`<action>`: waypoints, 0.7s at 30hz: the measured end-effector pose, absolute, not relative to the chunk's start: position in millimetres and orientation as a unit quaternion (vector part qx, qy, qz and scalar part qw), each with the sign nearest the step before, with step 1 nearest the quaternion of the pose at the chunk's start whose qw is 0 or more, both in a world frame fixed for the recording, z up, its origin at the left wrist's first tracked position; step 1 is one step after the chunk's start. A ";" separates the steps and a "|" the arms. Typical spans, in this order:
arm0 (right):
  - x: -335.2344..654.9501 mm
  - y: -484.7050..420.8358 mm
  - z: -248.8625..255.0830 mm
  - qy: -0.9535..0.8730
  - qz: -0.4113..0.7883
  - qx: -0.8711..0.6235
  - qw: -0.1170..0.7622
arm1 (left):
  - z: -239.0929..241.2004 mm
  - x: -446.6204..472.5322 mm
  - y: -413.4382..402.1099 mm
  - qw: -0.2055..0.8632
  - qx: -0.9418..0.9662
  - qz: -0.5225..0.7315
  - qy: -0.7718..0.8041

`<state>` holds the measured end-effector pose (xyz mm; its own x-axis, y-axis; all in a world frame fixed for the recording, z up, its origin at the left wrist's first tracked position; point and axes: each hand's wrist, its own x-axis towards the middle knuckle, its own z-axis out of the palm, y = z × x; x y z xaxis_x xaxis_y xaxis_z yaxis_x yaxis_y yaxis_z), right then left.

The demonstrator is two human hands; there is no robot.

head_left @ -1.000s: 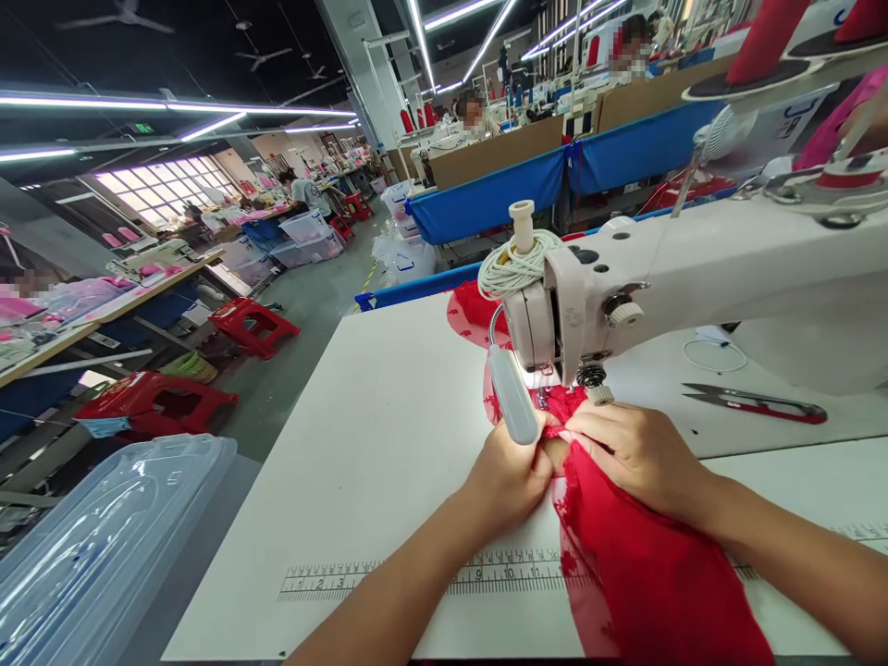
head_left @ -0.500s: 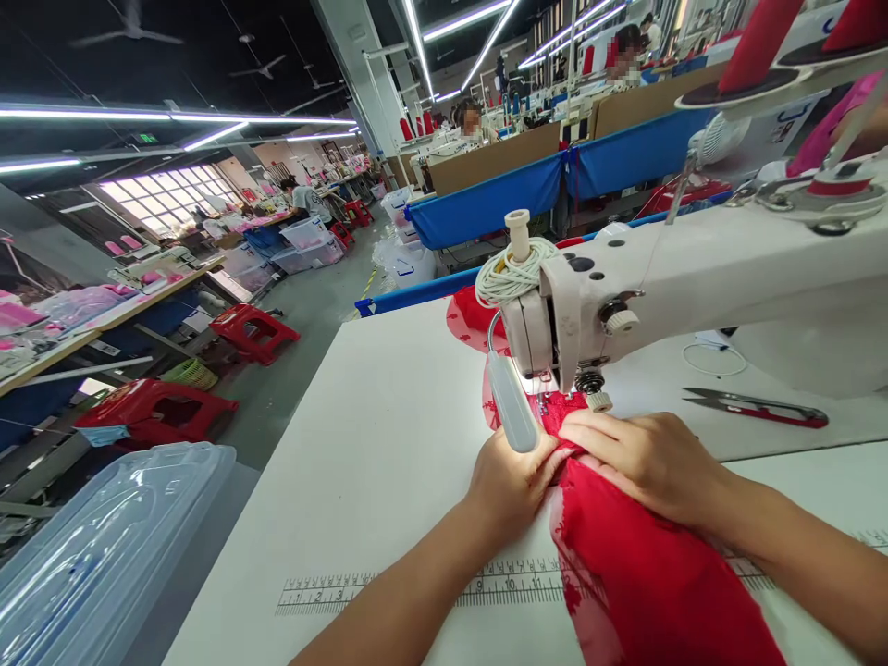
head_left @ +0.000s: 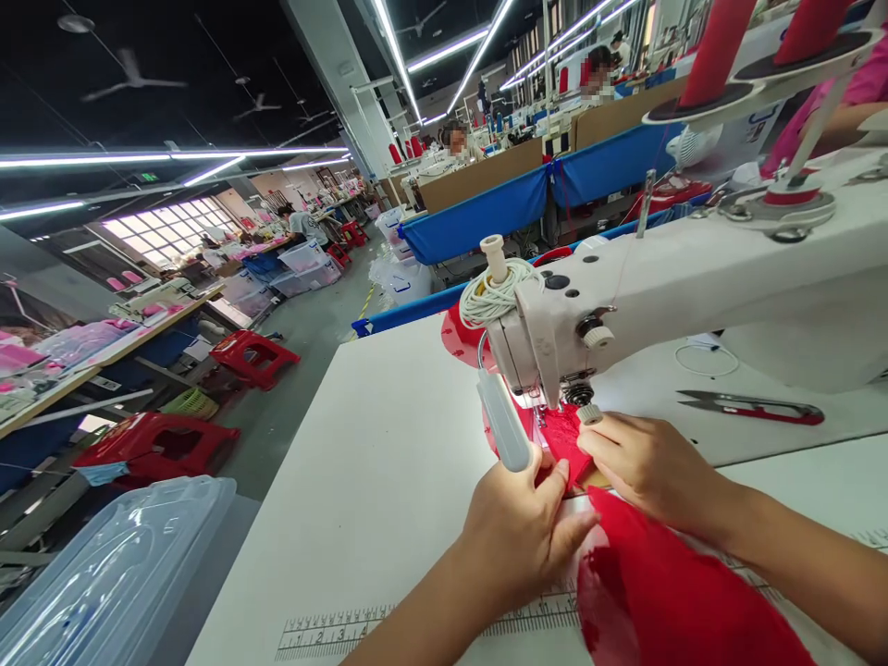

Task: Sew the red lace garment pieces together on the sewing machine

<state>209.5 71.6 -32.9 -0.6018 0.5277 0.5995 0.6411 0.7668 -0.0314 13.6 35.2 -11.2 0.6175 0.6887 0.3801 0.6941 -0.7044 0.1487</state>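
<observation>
Red lace fabric (head_left: pixel 666 573) runs from the table's front edge up under the needle area of a white sewing machine (head_left: pixel 666 277). My left hand (head_left: pixel 513 518) is at the fabric's left edge, just below the machine's small lamp (head_left: pixel 505 421). Its fingertips grip the cloth, while the thumb sticks out to the right. On the other side, my right hand (head_left: pixel 645 462) pinches the fabric's right edge close to the needle, fingers bent and partly hiding the cloth. Between both hands the narrow strip lies flat towards the presser foot (head_left: pixel 540 416).
Thread snips (head_left: pixel 753 407) lie right of the machine, near a loop of white cord (head_left: pixel 708 359). A printed ruler (head_left: pixel 333 629) marks the table front. Clear plastic bin (head_left: pixel 117 564) and red stools (head_left: pixel 156 449) stand left. Red thread cones (head_left: pixel 718 55) rise behind; people sit at other machines.
My left hand has shifted its hold, its thumb now spread away from the cloth. My right hand has drawn slightly apart from it, baring more of the fabric strip. The view has tilted a little.
</observation>
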 end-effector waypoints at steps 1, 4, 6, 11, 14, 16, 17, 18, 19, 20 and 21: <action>209.8 71.8 -33.0 -0.891 -0.088 -0.328 0.302 | -8.2 13.8 32.9 0.007 -0.901 -0.203 -0.383; 210.4 72.4 -32.9 -0.890 -0.088 -0.327 0.305 | -7.1 14.2 29.1 0.036 -0.899 -0.198 -0.389; 210.3 72.5 -32.3 -0.888 -0.093 -0.329 0.307 | -10.3 14.3 28.5 0.062 -0.896 -0.201 -0.392; 208.8 72.1 -31.1 -0.887 -0.101 -0.326 0.312 | -14.9 14.9 29.3 0.089 -0.892 -0.225 -0.381; 209.0 72.4 -31.4 -0.890 -0.103 -0.321 0.308 | -14.2 15.4 29.6 0.079 -0.888 -0.238 -0.386; 209.5 72.9 -31.7 -0.891 -0.101 -0.320 0.306 | -14.4 15.5 29.8 0.073 -0.887 -0.243 -0.386; 209.8 73.3 -31.8 -0.892 -0.100 -0.319 0.306 | -14.9 15.3 30.1 0.073 -0.886 -0.243 -0.387; 209.9 73.6 -31.9 -0.892 -0.098 -0.318 0.306 | -15.5 15.1 30.4 0.073 -0.886 -0.242 -0.389; 210.0 74.0 -32.0 -0.892 -0.096 -0.317 0.307 | -16.1 14.8 30.7 0.073 -0.885 -0.240 -0.392; 209.9 74.4 -32.1 -0.893 -0.094 -0.316 0.307 | -16.7 14.4 31.2 0.074 -0.885 -0.237 -0.395; 209.8 74.8 -32.3 -0.894 -0.091 -0.316 0.306 | -17.1 14.0 31.6 0.074 -0.884 -0.234 -0.397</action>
<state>209.8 74.8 -32.3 -0.6133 0.5087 0.6043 0.6196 0.7843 -0.0315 14.0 31.6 -17.1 0.5754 0.6675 0.4727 0.7368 -0.6739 0.0547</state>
